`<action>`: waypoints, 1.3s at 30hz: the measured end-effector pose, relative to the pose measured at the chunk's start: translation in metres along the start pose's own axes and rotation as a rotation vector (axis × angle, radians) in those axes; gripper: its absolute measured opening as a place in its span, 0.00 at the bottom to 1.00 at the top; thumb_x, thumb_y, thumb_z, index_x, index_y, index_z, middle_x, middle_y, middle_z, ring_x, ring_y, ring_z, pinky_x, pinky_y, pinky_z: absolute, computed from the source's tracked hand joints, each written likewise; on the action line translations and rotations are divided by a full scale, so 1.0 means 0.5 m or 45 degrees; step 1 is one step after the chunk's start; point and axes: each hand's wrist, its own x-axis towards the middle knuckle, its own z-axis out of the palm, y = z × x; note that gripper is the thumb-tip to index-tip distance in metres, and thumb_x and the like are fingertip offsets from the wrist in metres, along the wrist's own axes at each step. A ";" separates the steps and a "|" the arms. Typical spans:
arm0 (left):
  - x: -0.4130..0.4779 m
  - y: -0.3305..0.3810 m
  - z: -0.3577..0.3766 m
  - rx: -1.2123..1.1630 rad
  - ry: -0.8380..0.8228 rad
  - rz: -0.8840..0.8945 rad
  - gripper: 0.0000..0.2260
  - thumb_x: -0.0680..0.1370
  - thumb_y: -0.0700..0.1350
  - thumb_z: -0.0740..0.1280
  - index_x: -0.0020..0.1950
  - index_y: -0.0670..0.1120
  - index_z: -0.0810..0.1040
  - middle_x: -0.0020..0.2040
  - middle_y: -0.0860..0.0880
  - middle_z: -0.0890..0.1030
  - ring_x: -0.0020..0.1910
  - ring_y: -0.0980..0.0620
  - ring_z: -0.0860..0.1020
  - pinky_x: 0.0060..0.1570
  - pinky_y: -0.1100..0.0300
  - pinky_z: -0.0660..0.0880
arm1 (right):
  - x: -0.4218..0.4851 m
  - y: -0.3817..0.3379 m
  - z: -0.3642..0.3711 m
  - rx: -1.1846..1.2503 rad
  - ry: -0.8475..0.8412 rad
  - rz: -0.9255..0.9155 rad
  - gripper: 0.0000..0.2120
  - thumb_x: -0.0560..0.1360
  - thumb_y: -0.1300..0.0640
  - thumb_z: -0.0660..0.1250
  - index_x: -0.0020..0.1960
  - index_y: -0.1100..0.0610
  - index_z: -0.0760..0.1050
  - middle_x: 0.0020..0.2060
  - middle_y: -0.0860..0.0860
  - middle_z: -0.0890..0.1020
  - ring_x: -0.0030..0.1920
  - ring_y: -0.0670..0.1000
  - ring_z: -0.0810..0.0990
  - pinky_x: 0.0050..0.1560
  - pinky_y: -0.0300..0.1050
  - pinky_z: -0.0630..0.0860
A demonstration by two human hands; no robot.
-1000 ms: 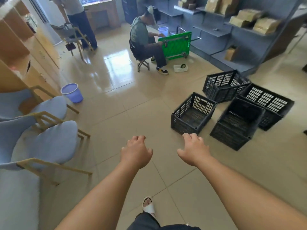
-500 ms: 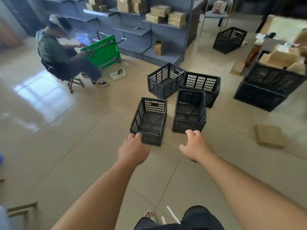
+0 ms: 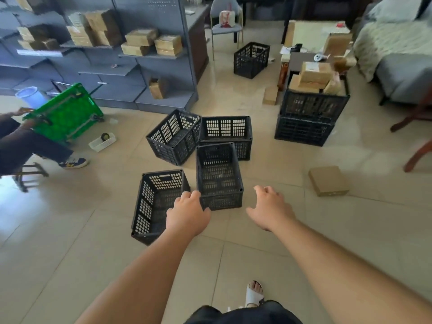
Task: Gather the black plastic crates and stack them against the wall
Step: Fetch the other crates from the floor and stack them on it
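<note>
Crates first: the middle crate [image 3: 218,176] is sitting on the floor [image 3: 350,218] straight ahead of us. Its long axis is running away from us, w/ a short end facing our hands. We're holding both arms stretched fwd, palms down. Left hand [image 3: 187,216] is hovering at its near-left corner, fingers loosely curled, gripping nothing; can't tell if it's touching the rim. Right hand [image 3: 268,206] is hanging just right of that crate, apart from it, fingers spread & half curled, also empty. Left is nearer. Side crate [image 3: 159,202] is lying just left of it.
</note>
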 end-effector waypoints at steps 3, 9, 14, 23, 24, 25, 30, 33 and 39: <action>0.069 0.067 -0.003 -0.019 -0.005 0.020 0.24 0.81 0.58 0.59 0.75 0.51 0.67 0.70 0.48 0.71 0.69 0.44 0.70 0.64 0.42 0.70 | 0.075 0.030 -0.051 -0.012 -0.004 -0.019 0.27 0.79 0.44 0.62 0.76 0.50 0.63 0.73 0.52 0.68 0.70 0.58 0.69 0.60 0.57 0.73; 0.193 0.131 -0.024 0.013 -0.061 -0.016 0.21 0.79 0.57 0.60 0.71 0.51 0.68 0.66 0.48 0.72 0.65 0.44 0.71 0.62 0.43 0.72 | 0.204 0.049 -0.107 -0.029 -0.035 -0.033 0.27 0.79 0.43 0.62 0.75 0.50 0.63 0.72 0.52 0.69 0.69 0.58 0.69 0.59 0.56 0.73; 0.337 0.162 -0.057 0.024 -0.076 0.003 0.23 0.80 0.56 0.60 0.74 0.50 0.67 0.69 0.48 0.71 0.67 0.44 0.71 0.62 0.44 0.71 | 0.333 0.042 -0.154 -0.041 -0.031 -0.018 0.28 0.79 0.43 0.62 0.76 0.50 0.62 0.72 0.52 0.69 0.69 0.58 0.69 0.60 0.56 0.74; 0.637 0.252 -0.144 0.046 -0.071 0.124 0.26 0.81 0.56 0.60 0.78 0.50 0.64 0.73 0.48 0.69 0.71 0.44 0.69 0.63 0.44 0.70 | 0.582 0.053 -0.297 -0.039 0.058 0.114 0.30 0.80 0.43 0.63 0.78 0.50 0.62 0.74 0.53 0.69 0.70 0.59 0.70 0.63 0.58 0.76; 0.663 0.267 -0.153 0.064 -0.078 0.145 0.26 0.81 0.56 0.60 0.78 0.50 0.64 0.73 0.48 0.69 0.71 0.44 0.68 0.64 0.43 0.70 | 0.605 0.058 -0.309 -0.032 0.060 0.127 0.29 0.80 0.43 0.63 0.78 0.50 0.62 0.74 0.53 0.70 0.70 0.59 0.70 0.63 0.58 0.76; 0.688 0.282 -0.160 0.077 -0.086 0.165 0.26 0.81 0.56 0.60 0.78 0.50 0.64 0.74 0.48 0.69 0.72 0.44 0.68 0.65 0.43 0.70 | 0.626 0.064 -0.320 -0.026 0.060 0.140 0.29 0.80 0.43 0.63 0.78 0.50 0.62 0.73 0.54 0.70 0.70 0.59 0.70 0.63 0.58 0.76; 0.801 0.369 -0.186 0.141 -0.114 0.220 0.27 0.81 0.56 0.61 0.79 0.50 0.63 0.75 0.47 0.68 0.72 0.43 0.68 0.67 0.42 0.69 | 0.731 0.108 -0.370 0.000 0.053 0.200 0.29 0.81 0.43 0.64 0.78 0.50 0.61 0.74 0.53 0.69 0.71 0.59 0.70 0.62 0.57 0.75; 0.874 0.431 -0.188 0.155 -0.125 0.221 0.27 0.81 0.56 0.61 0.79 0.50 0.63 0.75 0.47 0.68 0.73 0.43 0.67 0.69 0.41 0.69 | 0.813 0.151 -0.402 0.017 0.038 0.206 0.30 0.80 0.43 0.64 0.78 0.49 0.61 0.73 0.53 0.70 0.71 0.59 0.70 0.62 0.56 0.75; 1.021 0.573 -0.195 0.147 -0.084 0.156 0.27 0.81 0.56 0.60 0.79 0.50 0.63 0.74 0.47 0.69 0.72 0.44 0.68 0.67 0.42 0.68 | 0.996 0.268 -0.513 -0.034 0.034 0.120 0.31 0.79 0.42 0.64 0.78 0.51 0.62 0.73 0.55 0.69 0.70 0.60 0.70 0.62 0.56 0.74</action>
